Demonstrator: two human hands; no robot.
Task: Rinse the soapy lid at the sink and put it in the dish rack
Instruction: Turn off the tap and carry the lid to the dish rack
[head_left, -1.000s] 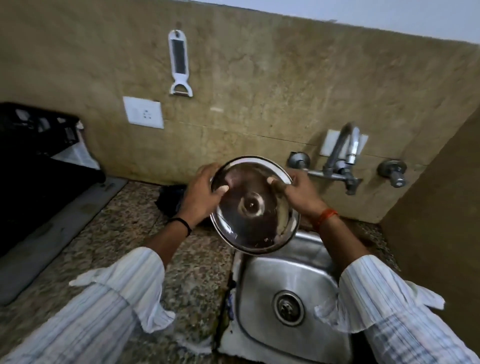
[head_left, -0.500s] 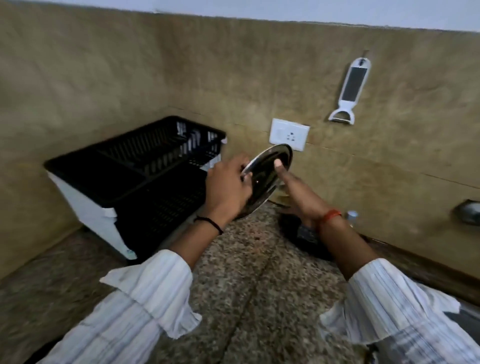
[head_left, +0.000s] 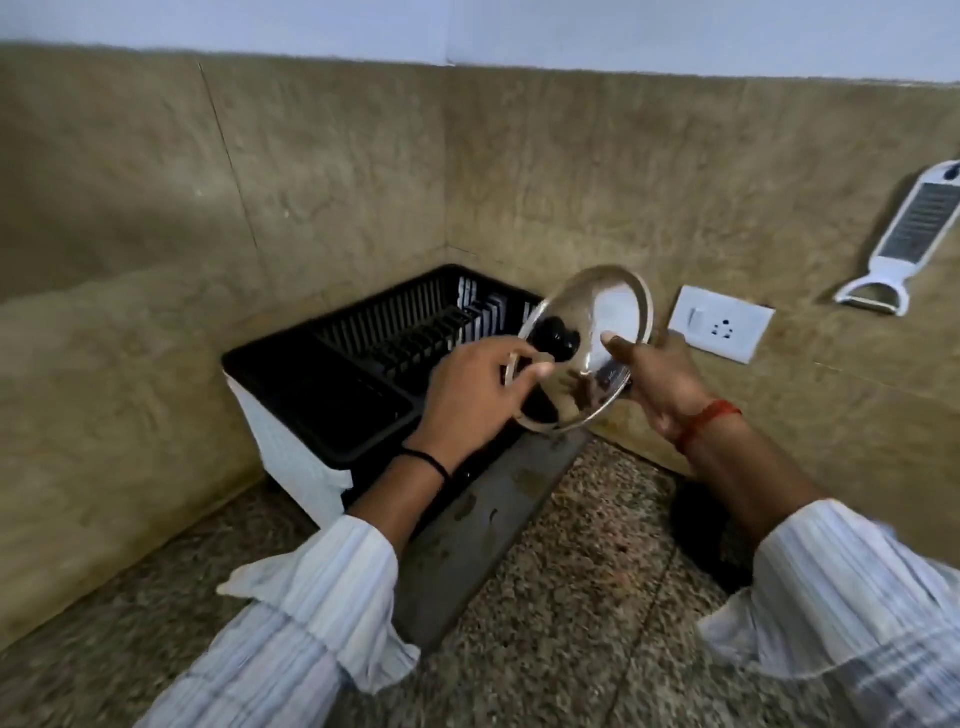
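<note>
above the counter (head_left: 571, 597), left hand (head_left: 467, 395) and right hand (head_left: 660, 379) grip the lid (head_left: 587, 332), hiding the rack's (head_left: 322, 389) right end.

Tan stone-look walls (head_left: 337, 171) meet in a corner above a speckled granite counter (head_left: 582, 613) — white socket (head_left: 719, 323) on the right wall.

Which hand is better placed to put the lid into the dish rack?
Left, probably. The left hand holds the lid on the side nearest the dish rack; the right hand is on the far side.
</note>
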